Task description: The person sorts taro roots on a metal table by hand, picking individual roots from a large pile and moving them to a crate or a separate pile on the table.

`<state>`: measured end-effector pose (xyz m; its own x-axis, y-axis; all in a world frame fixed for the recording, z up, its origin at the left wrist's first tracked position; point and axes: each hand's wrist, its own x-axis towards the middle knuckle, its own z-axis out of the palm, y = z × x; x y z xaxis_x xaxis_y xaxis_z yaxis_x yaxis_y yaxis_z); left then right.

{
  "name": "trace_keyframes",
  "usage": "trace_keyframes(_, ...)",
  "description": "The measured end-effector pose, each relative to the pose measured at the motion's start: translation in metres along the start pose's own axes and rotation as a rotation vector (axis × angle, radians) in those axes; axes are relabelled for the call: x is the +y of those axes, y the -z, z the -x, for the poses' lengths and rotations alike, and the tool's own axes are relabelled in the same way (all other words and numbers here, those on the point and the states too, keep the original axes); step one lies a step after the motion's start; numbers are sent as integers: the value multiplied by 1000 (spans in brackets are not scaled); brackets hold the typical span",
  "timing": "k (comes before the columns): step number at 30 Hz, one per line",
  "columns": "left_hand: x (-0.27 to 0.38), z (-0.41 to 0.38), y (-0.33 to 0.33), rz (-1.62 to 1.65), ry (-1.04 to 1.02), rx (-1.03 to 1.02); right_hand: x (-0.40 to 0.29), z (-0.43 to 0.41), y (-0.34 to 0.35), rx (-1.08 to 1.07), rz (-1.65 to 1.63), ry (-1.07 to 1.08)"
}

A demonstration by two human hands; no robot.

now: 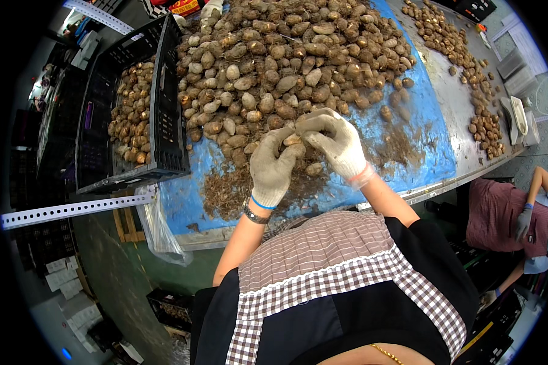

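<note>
Both my hands wear soiled knit work gloves and meet over the near edge of a large heap of small taro corms. Between the thumb and fingers of my left hand is one small taro corm. My right hand is curled at the corm's right side, its fingertips pinched close to it; whether they hold a bit of root or skin is hidden. Under the hands, brown root fibres and dirt cover the blue plastic sheet. A single loose corm lies just below my right hand.
A black plastic crate on the left holds several corms. More corms line the metal table at right, near a white scale. A perforated metal bar juts out left. A co-worker stands at right; another person's gloved hand is at the top.
</note>
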<state>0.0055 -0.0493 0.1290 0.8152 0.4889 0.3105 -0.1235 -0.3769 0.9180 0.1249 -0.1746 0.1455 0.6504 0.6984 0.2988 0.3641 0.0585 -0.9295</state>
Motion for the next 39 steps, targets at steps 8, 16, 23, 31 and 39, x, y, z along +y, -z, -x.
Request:
trace_keyframes(8, 6, 3, -3, 624, 345, 53, 31, -16, 25, 80, 40, -48)
trace_keyframes(16, 6, -2, -6, 371, 553, -31, 29, -1, -6, 85, 445, 282)
trace_keyframes(23, -38, 3, 2, 1295, 751, -224, 55, -16, -21, 18, 260, 173)
trace_keyframes(31, -42, 4, -10, 872, 667, 185, 25, -17, 10, -157, 97, -19)
trace_keyframes(39, -16, 3, -5, -123, 221, 204, 13, -24, 10, -217, 407, 265)
